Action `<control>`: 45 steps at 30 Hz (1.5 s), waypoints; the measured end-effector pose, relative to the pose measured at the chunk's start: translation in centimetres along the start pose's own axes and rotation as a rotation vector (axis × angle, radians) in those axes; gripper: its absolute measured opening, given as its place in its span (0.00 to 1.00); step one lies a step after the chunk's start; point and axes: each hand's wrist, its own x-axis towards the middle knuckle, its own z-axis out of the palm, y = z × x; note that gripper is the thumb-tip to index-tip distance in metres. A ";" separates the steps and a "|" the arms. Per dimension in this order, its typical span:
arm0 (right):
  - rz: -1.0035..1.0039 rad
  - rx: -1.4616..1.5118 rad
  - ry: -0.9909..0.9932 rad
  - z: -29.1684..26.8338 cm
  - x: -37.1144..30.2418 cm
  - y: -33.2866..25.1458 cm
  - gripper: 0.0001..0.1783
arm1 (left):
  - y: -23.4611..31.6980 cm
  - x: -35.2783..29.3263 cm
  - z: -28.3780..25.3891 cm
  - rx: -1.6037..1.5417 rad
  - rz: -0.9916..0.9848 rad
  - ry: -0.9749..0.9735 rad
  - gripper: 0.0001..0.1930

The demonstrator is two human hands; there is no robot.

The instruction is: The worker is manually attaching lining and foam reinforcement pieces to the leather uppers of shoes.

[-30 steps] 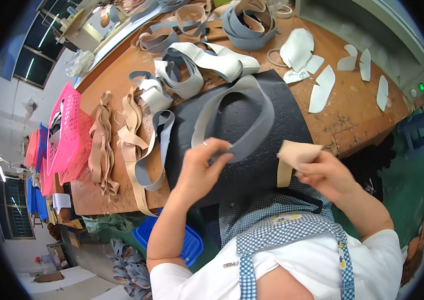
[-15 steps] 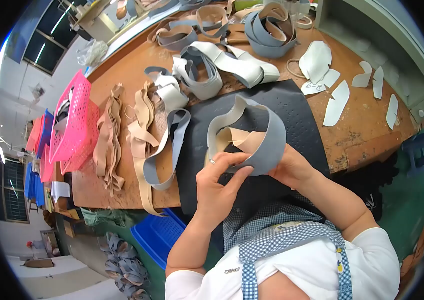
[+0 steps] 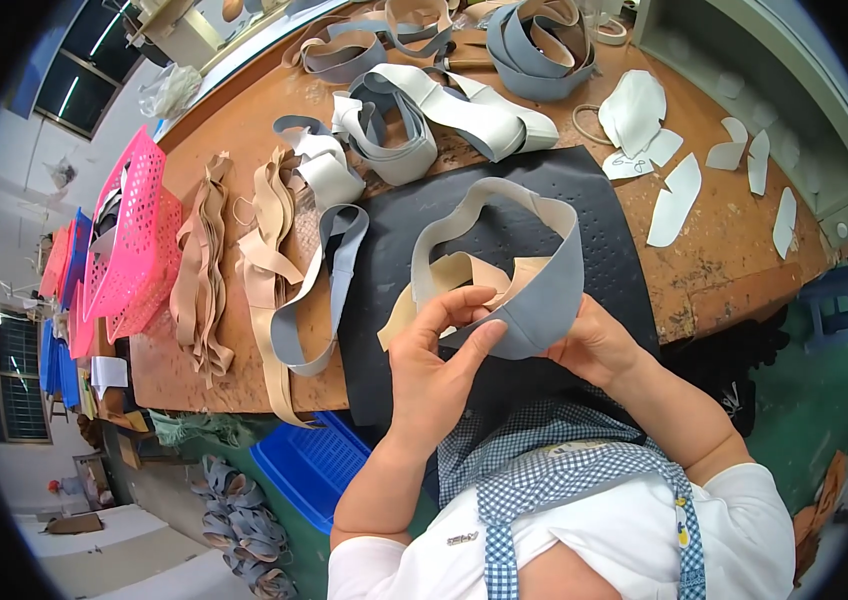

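A grey-blue loop of leather-like band point(image 3: 550, 298) is held up over a black mat point(image 3: 394, 270). My left hand point(image 3: 436, 350) pinches its near lower edge between thumb and fingers. At the loop's right side, my right hand point(image 3: 599, 342) grips the band, some of its fingers hidden behind it. Inside the loop and out past my left fingers shows a tan strip point(image 3: 459, 270); whether it is joined to the band I cannot tell. Left of the mat lies another loop, grey-blue with a pale inner face point(image 3: 306, 345).
Bundled tan strips point(image 3: 206, 265) lie on the left of the wooden table point(image 3: 714, 275), beside a pink basket point(image 3: 129, 250). White-and-grey bands point(image 3: 399, 140) and a coiled grey roll point(image 3: 539, 70) sit behind the mat. White cut pieces point(image 3: 677, 200) lie right, near a grey machine housing point(image 3: 744, 80).
The loop has tilted and opened wider toward me. More of the tan strip now shows to the left of my left fingers. My left fingers have shifted slightly along the edge.
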 end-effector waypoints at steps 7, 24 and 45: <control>0.033 0.005 0.015 -0.6 0.1 0.2 0.24 | 0.1 0.1 -0.1 0.009 -0.024 -0.037 0.14; 0.014 0.018 0.003 -0.4 0.3 0.3 0.22 | 0.2 0.5 -0.1 -0.016 -0.027 -0.057 0.13; -0.338 -0.298 0.197 -0.6 0.5 1.4 0.23 | -0.8 1.0 -1.0 0.135 -0.103 -0.044 0.08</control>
